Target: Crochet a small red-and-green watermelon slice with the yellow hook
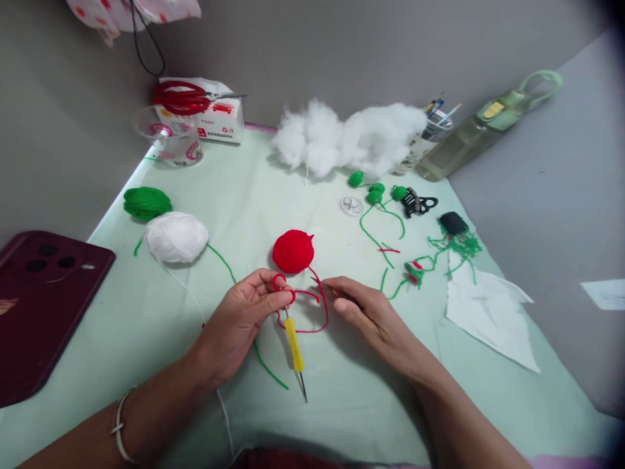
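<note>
My left hand (249, 309) pinches a small loop of red yarn (319, 331) between thumb and fingers. A crochet hook with a yellow handle (294, 345) hangs from the same pinch, its lower tip pointing toward me. My right hand (361, 309) is closed just right of the yarn strand, with a thin dark pointed tip poking out beyond the fingers; most of that object is hidden. Behind both hands sits the red yarn ball (293, 251), its strand running down and curving round to the left hand.
White yarn (176, 237) and green yarn balls (147, 203) lie left, near a dark red phone (49, 312). White stuffing (346, 137) is at the back. Small green crocheted pieces (375, 194), a black claw clip (418, 203), white tissue (491, 319) and a bottle (473, 140) stand right.
</note>
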